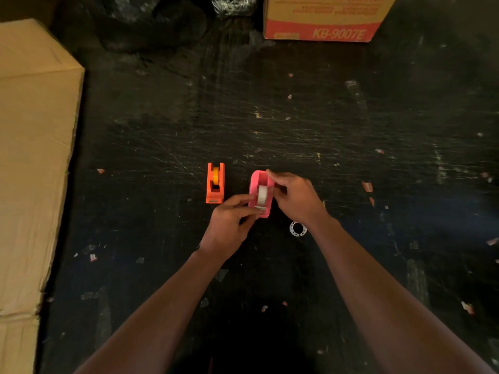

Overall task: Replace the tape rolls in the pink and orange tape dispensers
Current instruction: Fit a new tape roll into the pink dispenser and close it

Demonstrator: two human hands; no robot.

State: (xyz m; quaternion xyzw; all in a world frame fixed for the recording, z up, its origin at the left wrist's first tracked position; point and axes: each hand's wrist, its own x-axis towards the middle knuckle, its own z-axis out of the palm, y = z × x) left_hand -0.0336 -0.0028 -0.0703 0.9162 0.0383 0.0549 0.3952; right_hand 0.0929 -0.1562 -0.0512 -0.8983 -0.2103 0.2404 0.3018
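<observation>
Arms extended, the left hand (228,225) pinches the pink dispenser's (260,194) near end; the right hand (295,197) grips its far side, white tape roll (262,195) between.

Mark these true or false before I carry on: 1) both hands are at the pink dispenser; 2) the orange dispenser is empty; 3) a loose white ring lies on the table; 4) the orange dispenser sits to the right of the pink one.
1) True: the left hand and right hand both touch the pink dispenser, which holds a white roll.
2) False: the orange dispenser holds a yellow roll.
3) True: the white ring lies near the right wrist.
4) False: it stands to the left.
</observation>
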